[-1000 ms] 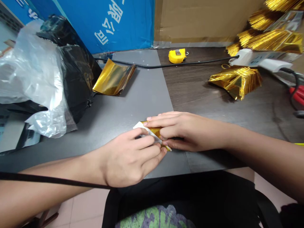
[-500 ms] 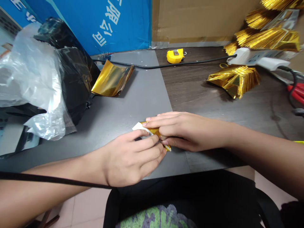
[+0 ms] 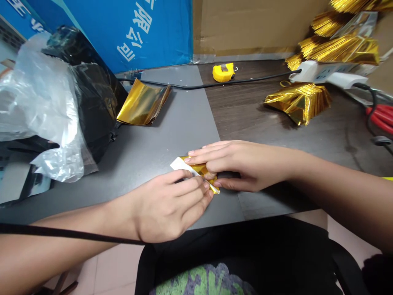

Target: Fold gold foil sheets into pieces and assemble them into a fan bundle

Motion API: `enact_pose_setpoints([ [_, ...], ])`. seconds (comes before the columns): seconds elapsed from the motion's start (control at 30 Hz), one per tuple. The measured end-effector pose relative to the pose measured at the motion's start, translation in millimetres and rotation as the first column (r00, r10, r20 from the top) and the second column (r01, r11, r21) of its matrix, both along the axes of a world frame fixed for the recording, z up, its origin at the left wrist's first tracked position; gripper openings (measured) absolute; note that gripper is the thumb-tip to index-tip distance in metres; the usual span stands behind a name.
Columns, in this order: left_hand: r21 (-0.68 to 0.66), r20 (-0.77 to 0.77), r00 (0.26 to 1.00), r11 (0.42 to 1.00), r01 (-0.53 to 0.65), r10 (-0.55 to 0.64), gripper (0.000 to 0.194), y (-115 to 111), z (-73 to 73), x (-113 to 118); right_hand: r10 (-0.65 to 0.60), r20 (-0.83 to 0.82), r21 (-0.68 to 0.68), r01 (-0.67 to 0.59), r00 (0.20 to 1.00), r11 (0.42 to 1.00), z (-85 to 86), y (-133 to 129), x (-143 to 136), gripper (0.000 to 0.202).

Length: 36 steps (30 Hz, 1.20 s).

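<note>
A sheet of gold foil paper, with a white strip of its reverse side showing, lies on the table near the front edge. My left hand curls over its left side, fingertips pressed along the white strip. From the right, my right hand holds the sheet down, fingers laid along its far edge and thumb near its lower corner. Both hands cover parts of the paper. Behind them at the left lies a stack of gold foil sheets, curling at the edges. To the right rests a pleated gold foil piece.
A yellow tape measure and a black cable lie at the back, near a white power strip. Plastic bags bulge at the left. More pleated gold bundles and red handles are at the right.
My right thumb has shifted slightly away from my left fingertips, and more of the white strip and gold surface shows between the hands. The view has shifted slightly.
</note>
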<state>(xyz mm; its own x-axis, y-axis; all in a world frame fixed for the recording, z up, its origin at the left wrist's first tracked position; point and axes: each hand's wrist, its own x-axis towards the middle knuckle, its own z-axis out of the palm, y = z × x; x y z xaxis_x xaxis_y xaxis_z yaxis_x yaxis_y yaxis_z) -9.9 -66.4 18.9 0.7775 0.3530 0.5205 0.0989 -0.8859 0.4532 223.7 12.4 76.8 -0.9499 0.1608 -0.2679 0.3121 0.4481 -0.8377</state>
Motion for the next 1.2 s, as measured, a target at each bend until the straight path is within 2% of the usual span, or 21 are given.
enact_pose_setpoints([
  [0.37,0.065,-0.019,1.0,0.998,-0.018,0.019,0.036,0,6.9,1,0.01,0.015,0.005,-0.01,1.0,1.0,0.2,0,0,0.018],
  [0.73,0.078,-0.045,0.999,0.997,-0.023,0.027,0.041,-2,6.2,0,0.008,0.022,0.007,-0.008,1.0,1.0,1.1,-1,0,0.017],
  [1.2,0.1,-0.093,0.994,0.994,-0.046,0.056,0.036,-1,10.8,1,0.005,0.024,-0.004,-0.005,1.0,1.0,1.9,-1,-1,0.016],
])
